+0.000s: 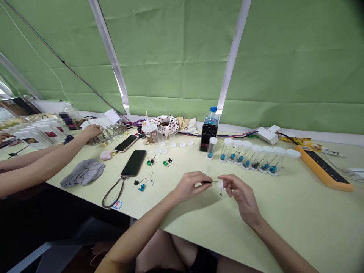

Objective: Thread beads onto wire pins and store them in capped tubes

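Observation:
My left hand (193, 184) pinches a thin dark pin-like piece (209, 182) between thumb and fingertips, just above the table. Close on its right, my right hand (240, 197) has its fingers curled in around a small white piece (220, 185), partly hidden by the fingers. The pin's tip points toward the right fingertips. On the table to the left lie a small blue part (141, 187) and a black part with a bent thin wire (137, 182). Behind them are small green parts (165, 163) with black pieces and wires.
White-capped clear tubes (247, 155) with blue parts stand in a row, right of an upright phone (208, 134) and a bottle (212, 115). An orange power strip (324, 167) lies far right. Left are a strapped phone (134, 163), grey cloth (83, 172) and another person's arm (48, 163).

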The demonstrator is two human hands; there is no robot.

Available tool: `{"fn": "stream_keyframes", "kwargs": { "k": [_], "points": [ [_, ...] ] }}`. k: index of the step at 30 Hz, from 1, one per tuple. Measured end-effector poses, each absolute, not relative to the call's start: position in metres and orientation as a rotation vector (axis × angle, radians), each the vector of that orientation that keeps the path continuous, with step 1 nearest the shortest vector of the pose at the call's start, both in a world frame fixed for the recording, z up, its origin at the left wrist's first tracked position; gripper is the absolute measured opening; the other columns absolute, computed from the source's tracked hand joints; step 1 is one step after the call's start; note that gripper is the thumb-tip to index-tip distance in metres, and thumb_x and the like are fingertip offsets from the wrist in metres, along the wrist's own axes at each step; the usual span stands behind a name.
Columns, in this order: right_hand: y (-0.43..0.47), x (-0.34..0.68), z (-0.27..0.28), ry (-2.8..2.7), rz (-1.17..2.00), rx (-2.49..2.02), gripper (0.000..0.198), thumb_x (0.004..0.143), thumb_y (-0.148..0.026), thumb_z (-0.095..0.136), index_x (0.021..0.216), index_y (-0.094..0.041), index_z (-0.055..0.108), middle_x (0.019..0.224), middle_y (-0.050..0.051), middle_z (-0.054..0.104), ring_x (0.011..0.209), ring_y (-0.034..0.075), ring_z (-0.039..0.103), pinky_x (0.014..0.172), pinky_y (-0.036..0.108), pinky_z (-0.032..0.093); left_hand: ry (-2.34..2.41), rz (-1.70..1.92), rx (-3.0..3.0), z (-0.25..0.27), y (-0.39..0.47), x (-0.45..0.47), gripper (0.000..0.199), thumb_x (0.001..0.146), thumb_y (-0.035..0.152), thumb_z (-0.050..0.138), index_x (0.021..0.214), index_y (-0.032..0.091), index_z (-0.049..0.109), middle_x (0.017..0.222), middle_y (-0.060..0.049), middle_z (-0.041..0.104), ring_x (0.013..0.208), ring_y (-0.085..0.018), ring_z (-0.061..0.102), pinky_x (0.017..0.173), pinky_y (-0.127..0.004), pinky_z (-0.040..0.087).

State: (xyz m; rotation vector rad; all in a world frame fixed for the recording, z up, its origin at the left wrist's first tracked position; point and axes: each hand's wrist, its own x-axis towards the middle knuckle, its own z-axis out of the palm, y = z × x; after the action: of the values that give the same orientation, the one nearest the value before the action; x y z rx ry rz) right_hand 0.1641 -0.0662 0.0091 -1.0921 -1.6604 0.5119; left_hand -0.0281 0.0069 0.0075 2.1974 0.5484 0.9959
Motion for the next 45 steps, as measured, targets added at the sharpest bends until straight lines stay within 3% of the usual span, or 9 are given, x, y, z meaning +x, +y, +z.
{"fn": "stream_keyframes", "kwargs": {
  "k": [2, 7, 10, 14, 19, 29, 38, 45],
  "points": [
    [-0.066, 0.166, 0.010, -1.590, 0.495, -1.095, 0.046, 0.094, -0.049, 0.026, 0.109, -0.017, 0.055, 0.078, 0.005, 0.054, 0.059, 0.014, 0.049, 0.054, 0.027, 0.042, 0.564, 1.089, 1.898, 0.014, 0.012, -0.033, 0.022, 0.081, 0.034, 0.059, 0.091, 0.016, 0.065, 0.087, -0.008, 0.067, 0.075, -0.016, 0.063, 0.069, -0.028, 0.053],
    [-0.060, 0.164, 0.001, -1.838, 0.206, -1.323, 0.022, 0.093, -0.029, 0.040, 0.089, -0.020, 0.059, 0.081, 0.005, 0.058, 0.070, 0.016, 0.055, 0.063, 0.027, 0.043, 0.516, 1.316, 1.415, 0.025, 0.025, -0.043, 0.020, 0.078, 0.029, 0.063, 0.089, 0.013, 0.062, 0.083, -0.009, 0.067, 0.069, -0.017, 0.064, 0.065, -0.033, 0.055],
    [-0.055, 0.157, -0.016, -2.122, -0.057, -1.391, 0.024, 0.094, -0.021, 0.036, 0.100, -0.020, 0.059, 0.087, 0.007, 0.061, 0.081, 0.018, 0.059, 0.070, 0.029, 0.044, 0.546, 1.333, 1.332, 0.027, 0.029, -0.045, 0.022, 0.077, 0.030, 0.063, 0.091, 0.012, 0.062, 0.083, -0.009, 0.068, 0.068, -0.017, 0.065, 0.063, -0.032, 0.055],
    [-0.048, 0.141, -0.035, -2.391, -0.288, -1.496, 0.030, 0.091, -0.012, 0.037, 0.116, -0.018, 0.053, 0.089, 0.007, 0.064, 0.077, 0.019, 0.062, 0.057, 0.026, 0.041, 0.612, 1.296, 1.285, 0.027, 0.033, -0.045, 0.027, 0.077, 0.033, 0.063, 0.094, 0.012, 0.061, 0.088, -0.010, 0.068, 0.066, -0.016, 0.066, 0.067, -0.033, 0.055],
    [-0.037, 0.117, -0.036, -2.559, -0.285, -1.594, 0.043, 0.083, 0.000, 0.041, 0.123, -0.016, 0.045, 0.084, 0.008, 0.066, 0.066, 0.019, 0.065, 0.047, 0.026, 0.037, 0.640, 1.285, 1.234, 0.025, 0.039, -0.048, 0.029, 0.077, 0.035, 0.063, 0.095, 0.012, 0.061, 0.090, -0.011, 0.068, 0.067, -0.015, 0.066, 0.071, -0.031, 0.054],
    [-0.013, 0.086, -0.032, -2.625, -0.309, -1.775, 0.018, 0.084, 0.001, 0.046, 0.095, -0.012, 0.050, 0.061, 0.006, 0.063, 0.058, 0.021, 0.066, 0.049, 0.026, 0.041, 0.581, 1.191, 1.183, 0.025, 0.039, -0.050, 0.029, 0.076, 0.034, 0.064, 0.093, 0.011, 0.063, 0.085, -0.011, 0.069, 0.062, -0.014, 0.065, 0.064, -0.028, 0.053],
    [-0.016, 0.084, -0.025, -2.584, -0.407, -1.777, 0.023, 0.078, 0.008, 0.043, 0.078, -0.013, 0.053, 0.064, 0.006, 0.060, 0.056, 0.019, 0.064, 0.044, 0.024, 0.037, 0.605, 1.151, 1.165, 0.022, 0.039, -0.048, 0.027, 0.076, 0.034, 0.064, 0.088, 0.011, 0.062, 0.080, -0.010, 0.069, 0.061, -0.014, 0.065, 0.060, -0.025, 0.053],
    [-0.029, 0.089, -0.006, -2.488, -0.477, -1.787, 0.025, 0.079, 0.007, 0.039, 0.086, -0.015, 0.049, 0.071, 0.006, 0.059, 0.058, 0.018, 0.061, 0.045, 0.025, 0.035, 0.676, 1.220, 1.179, 0.021, 0.041, -0.050, 0.028, 0.076, 0.036, 0.063, 0.087, 0.011, 0.059, 0.077, -0.007, 0.067, 0.058, -0.013, 0.065, 0.058, -0.025, 0.055]
  ]
}}
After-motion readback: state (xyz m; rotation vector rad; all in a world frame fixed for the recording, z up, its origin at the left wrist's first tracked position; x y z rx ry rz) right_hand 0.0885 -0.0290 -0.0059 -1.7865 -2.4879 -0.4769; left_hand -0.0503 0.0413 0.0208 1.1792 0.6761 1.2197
